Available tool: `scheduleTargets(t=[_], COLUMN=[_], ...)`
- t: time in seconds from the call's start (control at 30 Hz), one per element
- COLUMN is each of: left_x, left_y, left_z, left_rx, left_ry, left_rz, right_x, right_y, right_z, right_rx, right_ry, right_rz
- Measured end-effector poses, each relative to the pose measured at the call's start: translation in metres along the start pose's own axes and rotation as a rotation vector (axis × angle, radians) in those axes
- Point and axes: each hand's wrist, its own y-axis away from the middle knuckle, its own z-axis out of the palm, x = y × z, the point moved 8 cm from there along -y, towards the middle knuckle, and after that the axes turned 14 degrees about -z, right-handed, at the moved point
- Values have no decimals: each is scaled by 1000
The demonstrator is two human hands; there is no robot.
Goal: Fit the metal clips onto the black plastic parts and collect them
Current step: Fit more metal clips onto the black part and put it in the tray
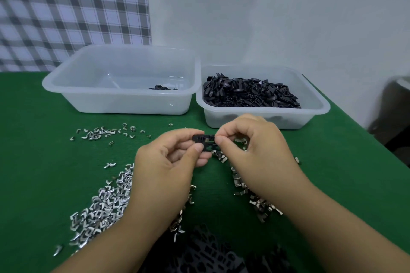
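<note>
My left hand (168, 162) pinches a small black plastic part (205, 141) by its left end, above the green table. My right hand (253, 144) pinches the part's right end, where a silvery metal clip (210, 138) shows on it. Loose metal clips (104, 204) lie in a heap at the lower left, and more metal clips (255, 199) are spread under my right wrist. The right tub (261, 115) is heaped with black plastic parts (248, 93). In the left tub (124, 102) lie a few dark pieces (163, 87).
More black plastic pieces (206, 250) lie at the near edge between my forearms. A scatter of clips (104, 133) sits in front of the left tub. The green table (33, 162) ends at the right, where a dark object (397, 113) stands. A checked cloth (73, 13) hangs behind.
</note>
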Motion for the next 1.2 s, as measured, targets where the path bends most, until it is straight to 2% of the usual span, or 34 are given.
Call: scheduleTargets(t=[0.17,0.3,0.37,0.67,0.9,1.0,1.2], left_x=[-5,-12,-11,-12,-13,-13,-19], left_y=[-6,-11,-11,-12,-12,-13,-12], left_z=[-17,-27,-28,-29,-26,-25,-19], left_rx=[151,248,247,245,237,226,137], left_ry=[85,128,115,97,105,110,74], left_rz=[-46,-86,-90,-106,-119,-127,-168], right_x=[-10,-17,-16,-11,-21,-23,-7], right_y=[-2,19,25,21,21,21,20], right_z=[0,38,50,58,68,67,20], right_rx=[-12,-362,-442,-434,-476,-418,69], right_ry=[41,70,70,18,94,96,-142], right_rz=[-51,-148,-181,-227,-368,-396,-212])
